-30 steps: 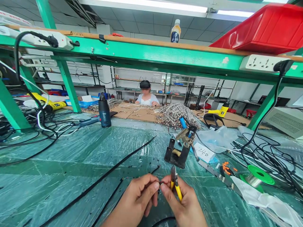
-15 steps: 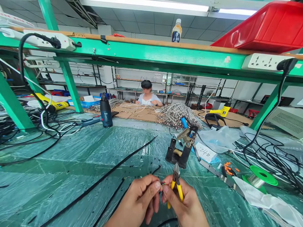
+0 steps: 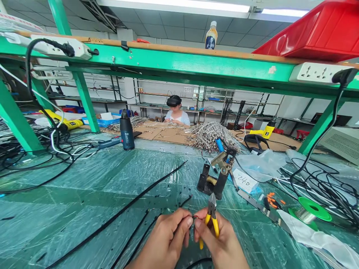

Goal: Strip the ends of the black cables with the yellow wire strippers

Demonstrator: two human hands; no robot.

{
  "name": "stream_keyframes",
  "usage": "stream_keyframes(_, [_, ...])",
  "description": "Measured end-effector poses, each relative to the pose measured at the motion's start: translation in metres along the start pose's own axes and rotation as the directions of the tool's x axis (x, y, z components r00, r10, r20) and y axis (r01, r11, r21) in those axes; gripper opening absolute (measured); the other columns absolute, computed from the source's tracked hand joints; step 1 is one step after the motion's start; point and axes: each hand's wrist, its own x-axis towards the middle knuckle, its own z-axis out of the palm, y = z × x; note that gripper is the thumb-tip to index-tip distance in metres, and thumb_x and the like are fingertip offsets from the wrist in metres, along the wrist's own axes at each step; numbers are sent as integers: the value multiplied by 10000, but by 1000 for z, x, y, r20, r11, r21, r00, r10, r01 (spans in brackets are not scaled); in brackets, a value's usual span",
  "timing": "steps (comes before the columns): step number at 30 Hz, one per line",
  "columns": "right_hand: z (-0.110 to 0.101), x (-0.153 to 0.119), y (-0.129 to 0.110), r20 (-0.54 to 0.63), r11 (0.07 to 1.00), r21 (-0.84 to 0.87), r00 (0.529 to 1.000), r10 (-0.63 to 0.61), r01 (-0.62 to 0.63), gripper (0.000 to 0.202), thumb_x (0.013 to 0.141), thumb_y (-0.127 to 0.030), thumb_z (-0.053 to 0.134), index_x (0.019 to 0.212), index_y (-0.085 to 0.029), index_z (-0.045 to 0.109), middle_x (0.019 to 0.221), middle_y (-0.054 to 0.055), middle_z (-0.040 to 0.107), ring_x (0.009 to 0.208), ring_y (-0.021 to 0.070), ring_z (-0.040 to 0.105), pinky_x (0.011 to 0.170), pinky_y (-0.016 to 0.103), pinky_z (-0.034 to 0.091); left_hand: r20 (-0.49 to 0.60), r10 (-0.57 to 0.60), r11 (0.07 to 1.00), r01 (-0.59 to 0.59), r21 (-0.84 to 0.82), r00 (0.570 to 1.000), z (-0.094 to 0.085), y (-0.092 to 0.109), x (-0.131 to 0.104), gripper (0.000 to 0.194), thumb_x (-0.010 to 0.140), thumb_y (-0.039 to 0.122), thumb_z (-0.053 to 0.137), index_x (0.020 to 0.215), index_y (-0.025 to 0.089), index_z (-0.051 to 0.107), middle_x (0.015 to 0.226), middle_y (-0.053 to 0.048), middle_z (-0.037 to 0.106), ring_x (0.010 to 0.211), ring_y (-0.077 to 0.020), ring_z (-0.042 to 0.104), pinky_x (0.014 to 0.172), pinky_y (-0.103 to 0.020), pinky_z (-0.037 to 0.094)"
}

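Between my fingertips is the small end of a black cable (image 3: 194,217) with thin coloured wires, one of them reddish. My left hand (image 3: 172,233) pinches this end between thumb and forefinger. My right hand (image 3: 217,237) touches the wire tips with thumb and forefinger while its palm holds diagonal cutters (image 3: 212,213) with yellow handles, jaws pointing up and away. Most of the held cable is hidden by my hands. Other black cables (image 3: 120,213) lie on the table to the left.
Ahead stands a soldering iron stand (image 3: 211,181). A solder spool (image 3: 307,213) and a steel ruler (image 3: 259,205) lie on the right. Farther back are a heat gun (image 3: 127,130), a heap of grey cables (image 3: 214,136) and a seated person (image 3: 177,115). A green shelf beam (image 3: 179,61) spans above.
My hands stay together and the cutters remain in my right hand. The wire tips between my fingers have shifted slightly. The person opposite has brought both hands together.
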Motion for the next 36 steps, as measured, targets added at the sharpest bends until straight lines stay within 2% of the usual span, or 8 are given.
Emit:
stream_keyframes(8, [-9,-1,-1,-68,893,-415,972,-224,176,198,908,-388,476,889,-203,543,768,17,649,683,142,611,668,221,447,240,-95,816,213,-537,966,0,-3,4,306,900,380,463,746,143,579,409,35,531,236,-44,305,269,-142,203])
stream_keyframes(12, [-29,6,-7,-344,905,-425,917,-202,40,254,882,-462,507,879,-212,548,720,-2,619,660,149,578,645,234,435,331,-64,668,287,-687,941,2,-2,1,279,888,301,481,714,121,604,368,28,506,220,-45,299,263,-143,221])
stream_keyframes(16, [-32,8,-12,-255,943,-332,961,-111,21,331,878,-522,488,782,-212,557,646,-26,533,601,130,490,587,236,392,275,-60,578,258,-774,960,0,-3,6,275,925,270,439,756,131,605,392,46,492,219,-37,266,269,-154,265])
stream_keyframes(20, [-18,4,-10,-105,985,-169,993,-56,38,351,890,-514,477,1014,-199,571,666,-30,524,618,126,483,597,236,387,244,-76,622,237,-747,967,0,-5,9,278,933,298,442,781,133,606,410,40,514,227,-34,286,275,-146,255])
stream_keyframes(25, [-5,2,-9,33,1000,-2,999,-18,18,325,858,-490,558,798,-173,591,658,-9,560,611,120,504,605,239,394,228,-96,773,217,-597,969,4,-5,8,322,924,376,466,760,135,605,428,27,553,254,-36,365,285,-117,241])
stream_keyframes(29, [-2,4,-7,104,928,339,987,126,-154,405,855,-532,531,655,-180,527,597,-3,535,568,140,531,607,281,427,265,-47,820,189,-541,963,4,-4,8,320,917,376,469,775,130,615,452,17,573,273,-39,382,294,-117,255])
stream_keyframes(33, [-12,10,-4,-66,924,365,987,148,-114,397,882,-519,496,646,-200,504,599,-13,519,598,148,536,650,287,430,265,-99,789,238,-566,959,4,-7,10,321,917,397,427,791,151,589,455,6,595,264,-66,403,301,-148,252])
stream_keyframes(36, [-22,14,3,-227,978,208,972,58,-10,382,889,-534,460,686,-215,515,670,-10,537,684,157,537,718,280,429,128,-63,945,101,-312,990,5,-11,11,289,888,405,485,846,160,634,669,-53,699,526,-150,620,485,-209,442])
